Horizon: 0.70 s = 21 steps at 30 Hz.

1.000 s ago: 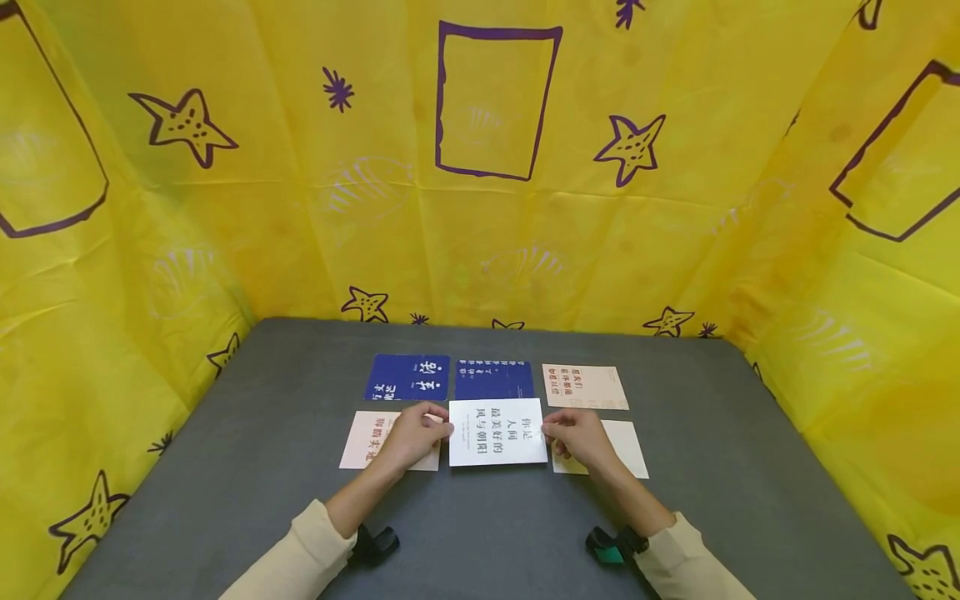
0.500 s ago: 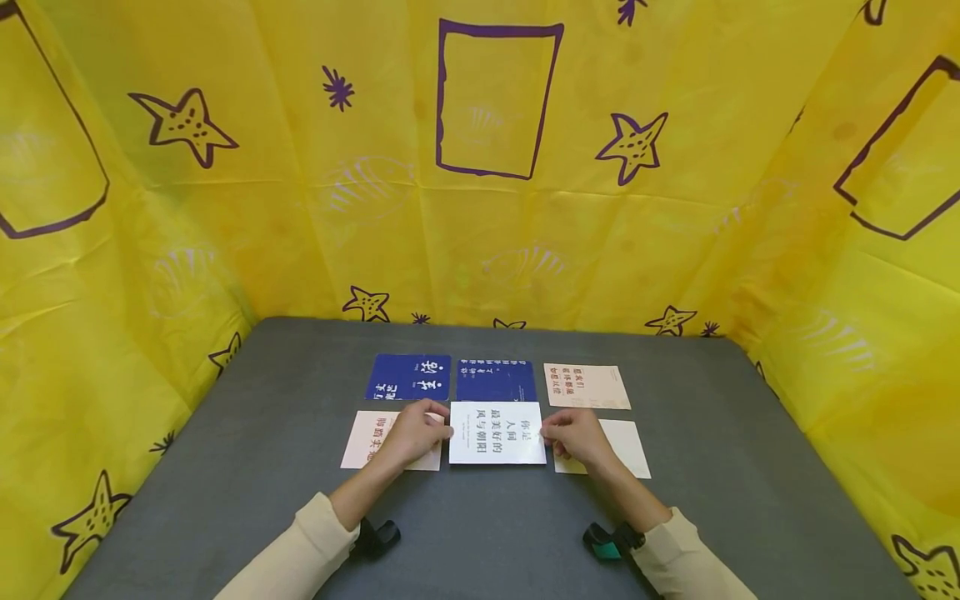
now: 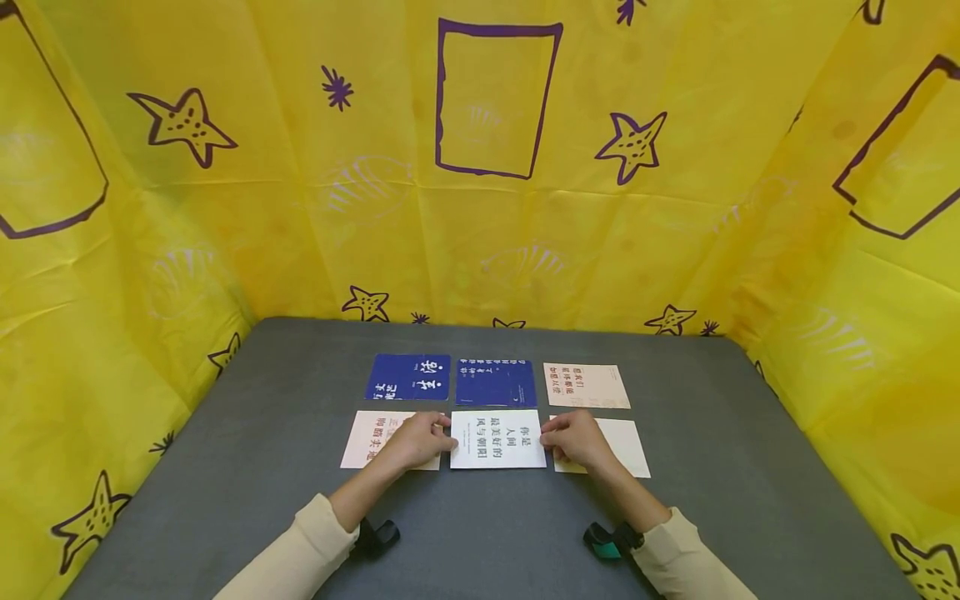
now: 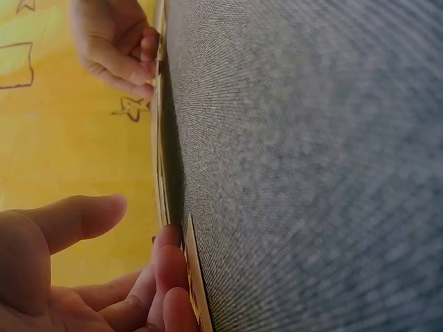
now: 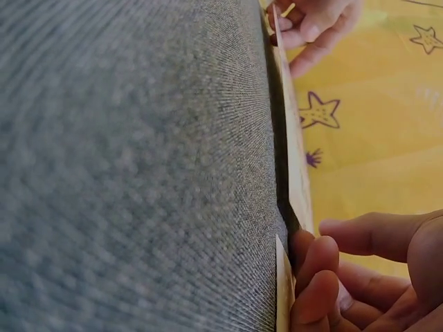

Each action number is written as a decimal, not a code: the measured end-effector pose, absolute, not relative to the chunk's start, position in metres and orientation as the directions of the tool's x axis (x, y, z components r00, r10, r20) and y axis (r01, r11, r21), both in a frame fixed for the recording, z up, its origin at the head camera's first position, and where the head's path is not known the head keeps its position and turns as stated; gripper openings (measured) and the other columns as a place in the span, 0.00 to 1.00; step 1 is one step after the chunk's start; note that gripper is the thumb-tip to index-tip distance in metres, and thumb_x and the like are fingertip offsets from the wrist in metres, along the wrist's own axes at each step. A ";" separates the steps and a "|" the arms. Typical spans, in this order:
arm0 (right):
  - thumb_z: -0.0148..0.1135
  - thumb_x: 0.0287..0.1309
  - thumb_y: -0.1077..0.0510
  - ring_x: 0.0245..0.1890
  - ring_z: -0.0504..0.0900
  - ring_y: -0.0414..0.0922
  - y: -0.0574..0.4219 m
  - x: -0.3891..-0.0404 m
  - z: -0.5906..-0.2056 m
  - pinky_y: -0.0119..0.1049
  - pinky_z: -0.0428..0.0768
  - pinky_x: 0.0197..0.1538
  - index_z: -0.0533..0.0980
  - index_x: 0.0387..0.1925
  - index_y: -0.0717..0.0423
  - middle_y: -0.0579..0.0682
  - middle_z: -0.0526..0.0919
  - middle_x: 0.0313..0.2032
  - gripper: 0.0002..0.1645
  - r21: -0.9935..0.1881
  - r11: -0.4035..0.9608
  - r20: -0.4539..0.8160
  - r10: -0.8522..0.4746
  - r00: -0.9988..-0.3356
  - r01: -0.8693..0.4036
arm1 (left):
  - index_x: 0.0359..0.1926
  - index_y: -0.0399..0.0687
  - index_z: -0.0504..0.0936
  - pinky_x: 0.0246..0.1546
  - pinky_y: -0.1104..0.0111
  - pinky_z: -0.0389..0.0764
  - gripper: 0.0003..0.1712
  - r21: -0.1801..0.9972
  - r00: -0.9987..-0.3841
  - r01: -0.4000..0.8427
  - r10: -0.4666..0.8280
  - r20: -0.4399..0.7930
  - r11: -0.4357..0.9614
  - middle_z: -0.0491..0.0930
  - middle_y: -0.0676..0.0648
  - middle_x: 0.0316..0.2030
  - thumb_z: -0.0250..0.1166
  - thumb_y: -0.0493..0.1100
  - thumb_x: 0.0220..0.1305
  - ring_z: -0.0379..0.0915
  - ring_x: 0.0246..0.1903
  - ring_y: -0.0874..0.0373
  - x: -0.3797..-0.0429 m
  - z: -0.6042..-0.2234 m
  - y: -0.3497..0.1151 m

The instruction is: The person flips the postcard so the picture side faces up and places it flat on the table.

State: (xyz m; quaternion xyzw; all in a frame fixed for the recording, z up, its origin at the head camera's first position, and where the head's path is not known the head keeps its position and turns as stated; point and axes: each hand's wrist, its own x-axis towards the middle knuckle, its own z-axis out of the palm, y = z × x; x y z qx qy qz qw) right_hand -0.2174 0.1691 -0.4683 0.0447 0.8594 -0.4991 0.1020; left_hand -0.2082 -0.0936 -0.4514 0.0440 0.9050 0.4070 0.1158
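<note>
A white card (image 3: 498,437) with dark Chinese writing lies between my hands in the front row, slightly off the table in the wrist views. My left hand (image 3: 414,440) is at its left edge, fingertips touching its underside; in the left wrist view the thumb (image 4: 104,213) stands away from the card. My right hand (image 3: 579,439) holds the right edge between thumb and fingers, the thumb tip close against it in the right wrist view. Under my left hand lies a pale pink card (image 3: 363,437) with red writing; under my right, a cream card (image 3: 627,443). Both are partly covered.
Behind, two blue cards (image 3: 408,377) with white writing and a peach card (image 3: 588,387) form a back row on the dark grey table (image 3: 480,533). A yellow patterned cloth (image 3: 495,242) stands around the back and sides. Black straps circle both wrists.
The white card has come down toward the table and slightly nearer, uncovering the lower part of the second blue card. Both hands have lowered a little with it.
</note>
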 end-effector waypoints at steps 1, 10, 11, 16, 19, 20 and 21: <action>0.64 0.44 0.65 0.12 0.69 0.41 0.169 -0.217 -0.468 0.30 0.67 0.17 0.81 0.26 0.62 0.49 0.74 0.12 0.04 -0.848 0.499 -0.222 -0.029 -0.975 0.178 | 0.46 0.36 0.77 0.24 0.72 0.65 0.23 0.745 -0.969 -0.012 0.176 -0.173 0.666 0.77 0.49 0.24 0.66 0.41 0.46 0.68 0.22 0.61 -0.208 -0.451 -0.094; 0.62 0.46 0.65 0.15 0.70 0.41 0.175 -0.212 -0.460 0.30 0.68 0.20 0.81 0.29 0.64 0.51 0.78 0.18 0.06 -0.850 0.514 -0.191 -0.102 -0.976 0.113 | 0.45 0.40 0.78 0.28 0.69 0.70 0.20 0.748 -0.970 -0.018 0.169 -0.174 0.663 0.81 0.45 0.31 0.64 0.43 0.51 0.73 0.29 0.59 -0.208 -0.444 -0.097; 0.62 0.46 0.64 0.15 0.71 0.41 0.176 -0.212 -0.459 0.31 0.69 0.20 0.81 0.29 0.64 0.51 0.79 0.19 0.07 -0.850 0.518 -0.185 -0.112 -0.976 0.102 | 0.45 0.40 0.78 0.29 0.68 0.71 0.19 0.755 -0.969 -0.010 0.179 -0.168 0.656 0.81 0.45 0.31 0.64 0.43 0.52 0.74 0.29 0.59 -0.207 -0.443 -0.096; 0.62 0.49 0.61 0.18 0.73 0.42 0.185 -0.210 -0.454 0.32 0.69 0.21 0.81 0.32 0.62 0.51 0.79 0.21 0.08 -0.843 0.533 -0.168 -0.130 -0.977 0.074 | 0.44 0.40 0.79 0.33 0.68 0.73 0.17 0.788 -0.960 0.087 0.263 -0.098 0.610 0.81 0.46 0.32 0.62 0.42 0.54 0.75 0.32 0.59 -0.207 -0.441 -0.090; 0.61 0.50 0.60 0.18 0.73 0.43 0.192 -0.210 -0.451 0.32 0.69 0.21 0.80 0.33 0.62 0.50 0.79 0.21 0.09 -0.841 0.534 -0.168 -0.118 -0.979 0.080 | 0.44 0.40 0.79 0.32 0.69 0.73 0.16 0.807 -0.945 0.132 0.318 -0.072 0.576 0.81 0.46 0.33 0.61 0.42 0.55 0.74 0.32 0.59 -0.207 -0.439 -0.084; 0.61 0.50 0.60 0.18 0.73 0.43 0.195 -0.209 -0.450 0.32 0.69 0.21 0.80 0.33 0.62 0.50 0.79 0.22 0.10 -0.840 0.537 -0.167 -0.114 -0.979 0.081 | 0.45 0.40 0.79 0.32 0.69 0.73 0.16 0.813 -0.940 0.140 0.333 -0.070 0.565 0.81 0.46 0.33 0.60 0.42 0.56 0.74 0.32 0.59 -0.208 -0.438 -0.081; 0.61 0.50 0.59 0.18 0.73 0.43 0.198 -0.209 -0.449 0.32 0.69 0.20 0.80 0.34 0.62 0.50 0.78 0.22 0.10 -0.837 0.540 -0.169 -0.105 -0.980 0.087 | 0.45 0.40 0.79 0.32 0.69 0.73 0.15 0.820 -0.937 0.139 0.342 -0.073 0.556 0.81 0.46 0.33 0.60 0.42 0.56 0.74 0.32 0.59 -0.208 -0.437 -0.079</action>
